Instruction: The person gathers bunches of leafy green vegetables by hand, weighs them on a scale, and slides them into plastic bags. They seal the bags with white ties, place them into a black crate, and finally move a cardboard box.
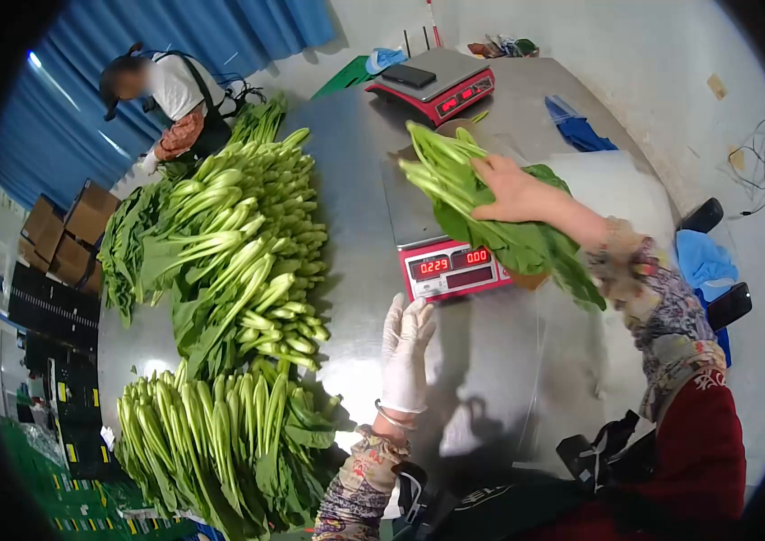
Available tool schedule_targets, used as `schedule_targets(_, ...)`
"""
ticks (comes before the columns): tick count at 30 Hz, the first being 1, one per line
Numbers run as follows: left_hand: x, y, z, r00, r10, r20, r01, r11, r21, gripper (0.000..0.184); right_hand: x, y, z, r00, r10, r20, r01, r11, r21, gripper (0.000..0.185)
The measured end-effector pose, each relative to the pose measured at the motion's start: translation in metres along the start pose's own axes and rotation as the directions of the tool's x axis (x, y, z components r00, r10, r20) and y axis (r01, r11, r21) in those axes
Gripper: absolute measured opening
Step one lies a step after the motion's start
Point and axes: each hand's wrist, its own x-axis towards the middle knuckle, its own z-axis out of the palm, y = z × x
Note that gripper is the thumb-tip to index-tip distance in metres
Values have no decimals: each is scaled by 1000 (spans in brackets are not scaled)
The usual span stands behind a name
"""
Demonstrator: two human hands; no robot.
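My right hand (513,191) is bare and closed around a bunch of leafy greens with pale stalks (455,180). The bunch lies over the plate of a red digital scale (459,270); I cannot tell whether its weight rests there. Red digits on the display read 0.229 and 0.00. In front of the scale is my left hand (407,352), in a white glove, fingers stretched upward and nothing held. Its fingertips come close to the scale's front edge. To the left, a large heap of the same greens (247,243) covers the metal table (351,216), with another row (211,424) nearer me.
A second red scale (441,86) with a dark phone (410,76) on it stands at the back. Blue cloth (578,126) lies at the right. Beyond the heap, a co-worker (175,99) bends over the greens. Cardboard boxes (80,225) are at the far left.
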Motion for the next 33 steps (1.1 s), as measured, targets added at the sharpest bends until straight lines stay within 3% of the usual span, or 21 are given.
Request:
schedule_targets(1,9,-4,-7,1000,0,-13,0,1000,24,52,9,15,21,999,10,-49,-21,969,-247,83)
schedule_targets(4,37,3,-28,998,12,-65,-1,986,167,50,20,33,32,999,20,-27,-23,995,-95,80)
schedule_targets(5,48,7,-35,997,25,-74,-10,982,187,51,16,30,2,999,-25,-34,32,978,208,75)
schedule_targets(7,75,10,-45,998,29,-47,-17,973,229,53,20,47,-10,981,158,-114,-103,917,385,73)
schedule_targets(8,90,10,-47,1000,31,0,-30,967,252,54,25,63,-12,974,189,-127,-134,925,355,73)
schedule_targets(9,103,14,-42,1000,-29,7,26,965,261,56,27,80,-12,964,221,-149,-164,932,323,73)
schedule_targets(12,140,22,-20,977,-196,89,165,947,276,62,25,117,-9,929,369,14,-340,841,420,74)
schedule_targets(16,167,16,23,879,-459,126,406,862,305,64,20,134,25,901,433,14,-393,802,449,84)
schedule_targets(18,174,-2,30,861,-460,217,383,867,318,71,13,110,33,942,331,50,-319,844,431,72)
schedule_targets(20,164,-11,30,975,-101,198,-37,803,594,78,5,79,39,974,226,13,-209,873,441,62)
schedule_targets(22,101,21,41,989,-120,89,30,744,667,76,-16,33,30,974,202,106,-227,814,535,57)
schedule_targets(24,53,18,19,977,-2,213,-135,767,627,70,-42,2,51,999,36,-22,-11,732,682,60)
schedule_targets(26,-15,-3,-7,978,-90,190,-21,856,516,69,-78,-51,57,990,-80,117,-23,724,689,71)
schedule_targets(28,-74,-16,-17,967,-254,5,247,946,208,69,-130,-116,57,931,-267,248,34,740,672,86)
schedule_targets(30,-118,-42,-50,878,-472,-76,478,871,116,80,-183,-168,101,862,-253,439,58,910,411,87)
schedule_targets(31,-125,-33,-38,778,-611,-146,606,791,-84,79,-193,-178,108,866,-245,437,100,939,328,87)
schedule_targets(33,-135,-55,-58,808,-560,-182,569,822,-3,82,-206,-185,116,873,-216,437,176,976,132,88)
